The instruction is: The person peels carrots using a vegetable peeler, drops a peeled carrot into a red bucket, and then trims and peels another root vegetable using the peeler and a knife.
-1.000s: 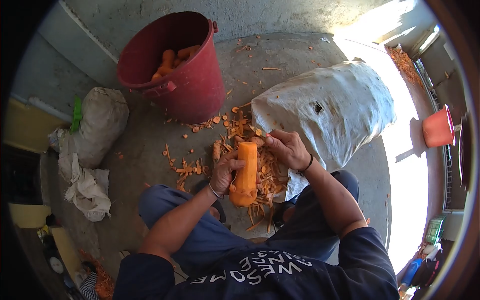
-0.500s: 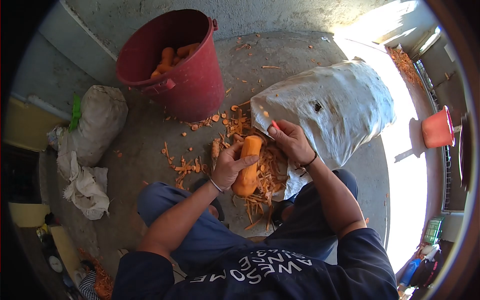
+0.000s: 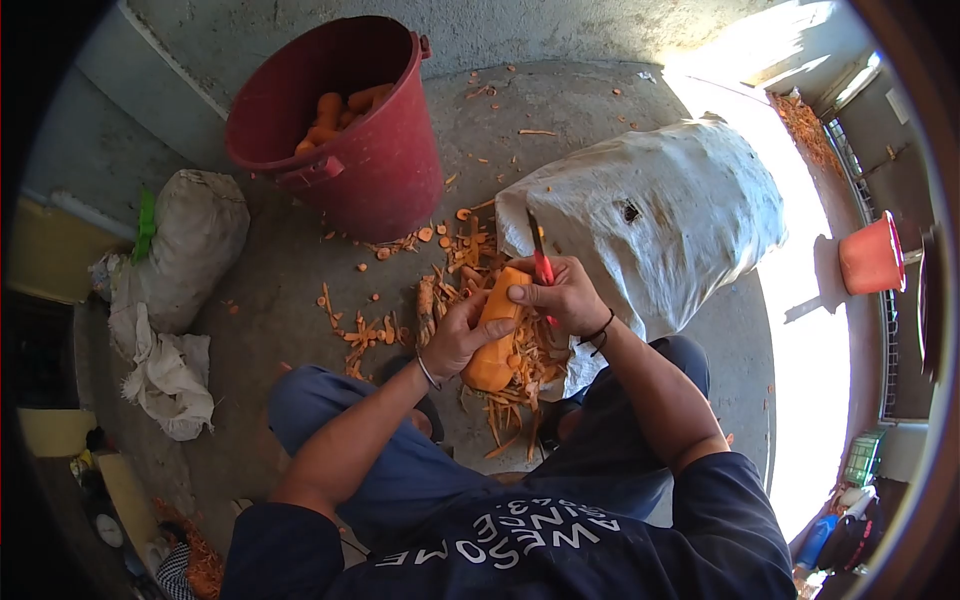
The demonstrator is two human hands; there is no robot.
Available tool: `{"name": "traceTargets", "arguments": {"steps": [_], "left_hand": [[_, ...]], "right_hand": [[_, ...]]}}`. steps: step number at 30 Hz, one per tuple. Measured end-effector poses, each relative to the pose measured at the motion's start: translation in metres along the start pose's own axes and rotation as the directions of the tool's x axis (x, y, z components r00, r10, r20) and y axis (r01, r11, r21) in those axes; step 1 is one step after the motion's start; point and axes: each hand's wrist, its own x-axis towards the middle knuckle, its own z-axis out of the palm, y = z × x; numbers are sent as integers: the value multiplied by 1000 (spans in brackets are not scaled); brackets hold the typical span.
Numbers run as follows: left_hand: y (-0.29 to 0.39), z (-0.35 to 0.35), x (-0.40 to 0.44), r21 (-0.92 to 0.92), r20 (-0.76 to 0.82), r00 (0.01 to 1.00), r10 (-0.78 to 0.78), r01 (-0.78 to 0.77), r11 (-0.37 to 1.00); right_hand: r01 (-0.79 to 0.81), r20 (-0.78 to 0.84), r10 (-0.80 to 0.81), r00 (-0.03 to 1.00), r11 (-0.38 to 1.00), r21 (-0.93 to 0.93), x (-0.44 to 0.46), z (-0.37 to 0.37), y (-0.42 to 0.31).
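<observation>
A thick peeled carrot (image 3: 488,368) is gripped in my left hand (image 3: 452,338), its thumb lying across the side. My right hand (image 3: 572,298) is closed around the red handle of a knife (image 3: 541,262), whose dark blade points up and away from me. The right thumb rests at the carrot's upper end. Beneath both hands lies a pile of carrot peelings (image 3: 538,358), and a rough, unpeeled-looking carrot (image 3: 426,308) is just left of the pile.
Ahead on the left stands a big red bucket (image 3: 395,190) with peeled carrots (image 3: 326,118) inside. A large white sack (image 3: 690,215) lies to the right. Another sack (image 3: 198,240) slumps at left. A small red bucket (image 3: 870,257) is far right. Scraps litter the floor.
My right hand has come slightly lower and its thumb now meets the carrot's top. The knife has turned, so its blade shows upright. The carrot stays in my left hand.
</observation>
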Motion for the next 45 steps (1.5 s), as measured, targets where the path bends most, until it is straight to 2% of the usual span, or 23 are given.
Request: {"name": "traceTargets", "arguments": {"steps": [4, 5, 6, 7, 8, 10, 16, 19, 20, 21, 22, 24, 25, 27, 29, 32, 35, 37, 39, 41, 43, 45], "left_hand": [[-3, 0, -6, 78, 8, 999, -40, 40, 996], [-6, -1, -6, 81, -19, 1000, -20, 21, 996], [-7, -3, -6, 86, -44, 999, -2, 6, 996], [-7, -5, -6, 88, -46, 999, -4, 8, 996], [-7, -7, -4, 91, -60, 998, 29, -23, 996], [-4, -5, -3, 93, -72, 996, 59, -53, 994], [4, -5, -4, 153, -78, 991, 113, -100, 983], [7, -10, -5, 137, -34, 998, 54, -48, 989], [7, -12, -6, 268, 8, 997, 80, -79, 960], [7, -13, -7, 393, 56, 994, 99, -113, 912], [2, -12, -6, 395, 62, 993, 98, -114, 912], [-6, -8, -4, 288, -32, 985, 168, -152, 945], [-5, -10, -2, 287, -36, 983, 178, -160, 945], [-2, -14, 0, 287, -35, 990, 135, -120, 951], [2, -14, -2, 294, -35, 992, 125, -110, 949], [3, -12, -3, 303, -44, 992, 116, -98, 948], [1, -17, -1, 348, -61, 987, 147, -117, 930], [4, -17, 2, 392, -50, 982, 181, -147, 908], [5, -16, 1, 290, -33, 995, 93, -79, 954], [6, -17, 0, 288, -17, 997, 70, -62, 956], [13, -16, -2, 287, -1, 999, 44, -42, 957], [21, -14, -5, 546, 49, 998, 29, -51, 836]], "right_hand": [[-130, -71, 129, 989, 991, -13, 3, -19, -10], [13, -44, -38, 998, 890, -455, 2, -26, -25], [149, 52, -179, 983, 589, -794, 2, -31, -33], [157, 84, -141, 986, 659, -735, 2, -35, -32], [155, 81, -142, 987, 661, -734, 1, -33, -32], [267, 196, -186, 963, 543, -796, -4, -25, -34], [256, 184, -205, 961, 421, -870, -7, -19, -39], [291, 195, -255, 947, 426, -857, -5, -25, -30], [288, 192, -253, 948, 428, -857, -3, -32, -30], [169, 112, -141, 984, 512, -842, 2, -43, -32], [44, 36, -26, 999, 578, -815, 3, -51, -34], [51, 36, -37, 999, 608, -792, 1, -52, -40], [106, 87, -61, 994, 601, -792, -3, -47, -42], [159, 141, -78, 987, 600, -784, -7, -36, -44], [274, 232, -146, 962, 466, -841, -10, -27, -45], [335, 272, -206, 940, 407, -850, -7, -30, -38], [253, 195, -181, 964, 396, -883, -8, -29, -43], [298, 224, -229, 947, 376, -877, -9, -30, -42], [337, 247, -275, 929, 357, -871, -9, -31, -45], [359, 283, -263, 922, 312, -880, -11, -31, -51], [296, 221, -237, 946, 356, -887, -11, -32, -48], [232, 160, -208, 965, 395, -889, -8, -38, -46]]}}
